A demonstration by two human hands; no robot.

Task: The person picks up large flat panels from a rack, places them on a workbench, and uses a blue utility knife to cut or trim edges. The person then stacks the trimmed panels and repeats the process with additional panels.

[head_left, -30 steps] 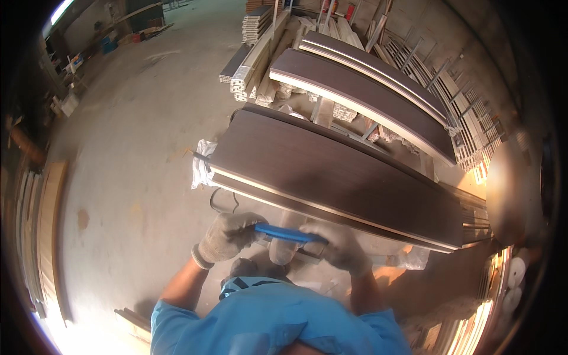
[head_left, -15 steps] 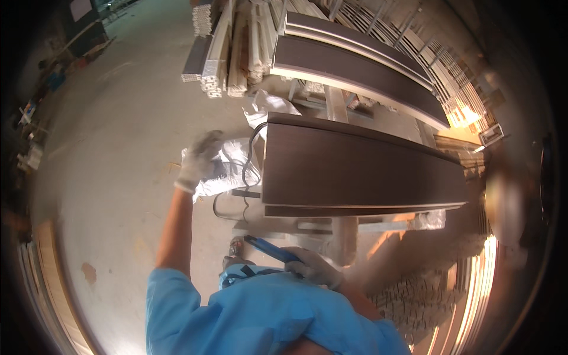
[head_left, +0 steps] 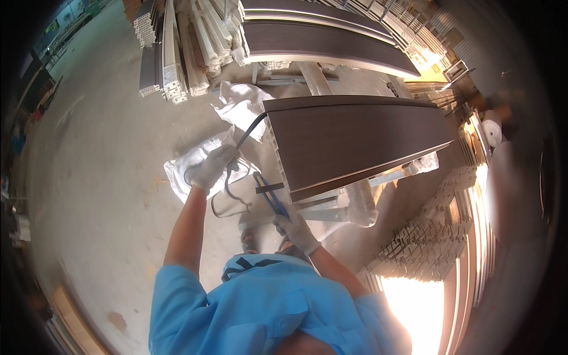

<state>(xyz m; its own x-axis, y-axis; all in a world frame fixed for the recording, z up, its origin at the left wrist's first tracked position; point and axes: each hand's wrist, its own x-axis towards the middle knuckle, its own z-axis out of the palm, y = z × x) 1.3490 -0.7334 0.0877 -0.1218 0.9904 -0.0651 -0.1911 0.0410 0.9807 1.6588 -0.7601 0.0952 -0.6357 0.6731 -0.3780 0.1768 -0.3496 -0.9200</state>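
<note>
My left hand (head_left: 214, 168), in a pale work glove, is closed round a dark flexible strip (head_left: 251, 128). From the hand the strip runs taut up to the near left corner of a dark brown panel (head_left: 355, 142), and its loose end hangs in curls below. My right hand (head_left: 297, 232), also gloved, grips a long, slim blue tool (head_left: 276, 201) low in front of the panel's left end. The tool points up and away from me; its exact kind is unclear. A short dark bar appears across it.
White sacks (head_left: 189, 163) lie on the floor by my left hand. The panel rests on a stand with wrapped supports (head_left: 360, 204). More dark panels (head_left: 325, 44) and bundled pale profiles (head_left: 177, 65) are stacked beyond. Stacked profiles (head_left: 423, 236) stand at my right.
My left hand has moved right towards the panel and now holds the strip taut. My right hand has moved forward, turning the blue tool upward. The view has shifted.
</note>
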